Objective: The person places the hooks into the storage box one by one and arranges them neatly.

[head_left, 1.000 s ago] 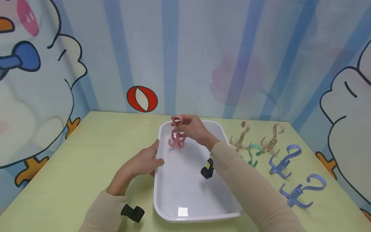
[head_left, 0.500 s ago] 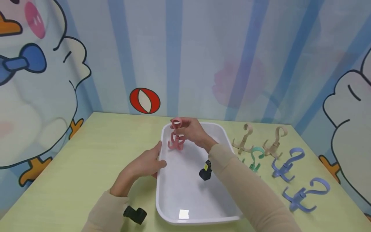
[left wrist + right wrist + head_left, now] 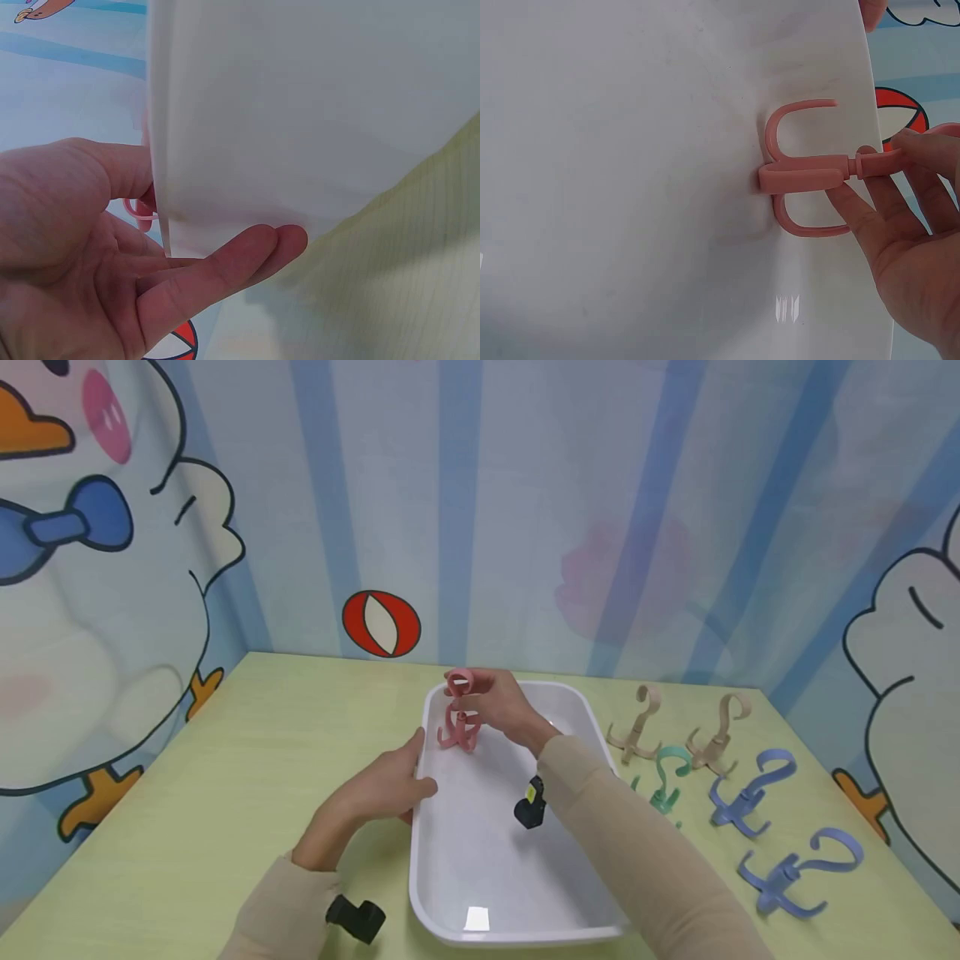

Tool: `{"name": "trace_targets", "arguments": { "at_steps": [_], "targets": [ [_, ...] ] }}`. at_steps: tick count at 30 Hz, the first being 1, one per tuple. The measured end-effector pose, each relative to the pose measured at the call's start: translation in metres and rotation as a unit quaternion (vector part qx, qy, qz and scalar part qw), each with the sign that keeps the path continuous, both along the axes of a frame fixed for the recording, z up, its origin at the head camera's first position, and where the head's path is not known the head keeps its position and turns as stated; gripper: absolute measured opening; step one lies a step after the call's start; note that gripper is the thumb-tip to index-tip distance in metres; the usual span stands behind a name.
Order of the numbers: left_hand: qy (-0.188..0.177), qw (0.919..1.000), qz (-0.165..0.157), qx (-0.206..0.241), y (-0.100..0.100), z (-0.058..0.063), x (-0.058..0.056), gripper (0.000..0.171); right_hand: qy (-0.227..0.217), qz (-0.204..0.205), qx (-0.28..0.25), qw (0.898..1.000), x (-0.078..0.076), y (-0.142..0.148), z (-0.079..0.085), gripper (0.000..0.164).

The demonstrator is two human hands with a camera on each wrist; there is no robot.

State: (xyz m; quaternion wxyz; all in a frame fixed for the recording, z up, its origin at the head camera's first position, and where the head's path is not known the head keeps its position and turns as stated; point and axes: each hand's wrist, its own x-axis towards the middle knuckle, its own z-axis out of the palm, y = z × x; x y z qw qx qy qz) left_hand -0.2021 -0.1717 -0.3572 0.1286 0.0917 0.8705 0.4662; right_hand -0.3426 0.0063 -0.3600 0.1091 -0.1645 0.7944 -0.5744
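In the head view my right hand (image 3: 501, 703) pinches a pink multi-prong hanging hook (image 3: 461, 733) at the far left end of a white plastic tray (image 3: 480, 937). The right wrist view shows the fingers on the hook's neck, below its top curl, with the upturned prongs (image 3: 802, 180) right at the tray's floor. My left hand (image 3: 382, 781) holds the tray's left side, thumb over the rim and fingers along the outer wall. In the left wrist view those fingers (image 3: 217, 274) lie straight against the tray's outside.
Right of the tray stand two beige hooks (image 3: 636, 727) (image 3: 716, 739) and a green hook (image 3: 664, 793), partly hidden by the right sleeve. Two blue hooks (image 3: 742, 806) (image 3: 780, 881) lie nearer. A patterned curtain (image 3: 510, 527) rises behind the pale green table (image 3: 315, 718).
The whole head view has shifted slightly, so everything appears a little further right and lower. Both hands keep their holds, and the pink hook stays in the same part of the tray.
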Motion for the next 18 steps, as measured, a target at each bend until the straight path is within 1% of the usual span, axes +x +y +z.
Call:
{"name": "trace_targets", "arguments": {
  "at_steps": [3, 8, 18],
  "targets": [
    [0.000, 1.0000, 0.000, 0.002, 0.0003, -0.0020, -0.0003, 0.087, 0.000, -0.006, 0.006, 1.000, -0.0011, -0.0021, -0.0023, 0.041],
    [0.000, 1.0000, 0.000, 0.001, 0.0003, -0.0039, -0.0022, 0.086, -0.003, -0.009, 0.010, 1.000, -0.0015, -0.0052, -0.0016, 0.041],
    [0.006, 1.0000, -0.002, -0.003, -0.0008, -0.0033, -0.0028, 0.086, 0.009, -0.012, 0.008, 1.000, -0.0041, -0.0089, -0.0013, 0.040]
  ]
}}
